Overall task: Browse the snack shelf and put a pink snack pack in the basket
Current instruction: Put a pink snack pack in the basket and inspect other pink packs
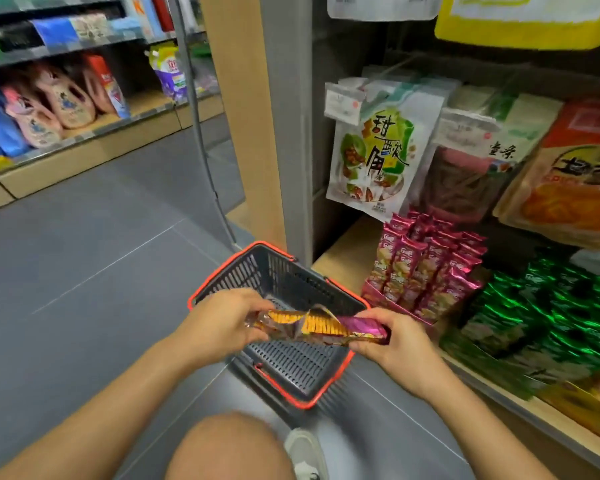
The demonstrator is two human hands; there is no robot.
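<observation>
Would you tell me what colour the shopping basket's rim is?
The shopping basket has a red rim around dark grey mesh; the head view shows it.

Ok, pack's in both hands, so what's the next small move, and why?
Probably lower the pink snack pack and let go so it drops into the basket. The left hand and right hand each grip one end, and it appears to hang right over the basket's open top.

Grey tiled floor [84, 254] carries the basket [291, 278] — beside it, the low wooden shelf [347, 258] bears pink snack packs [426, 268] and green packs [551, 317].
</observation>
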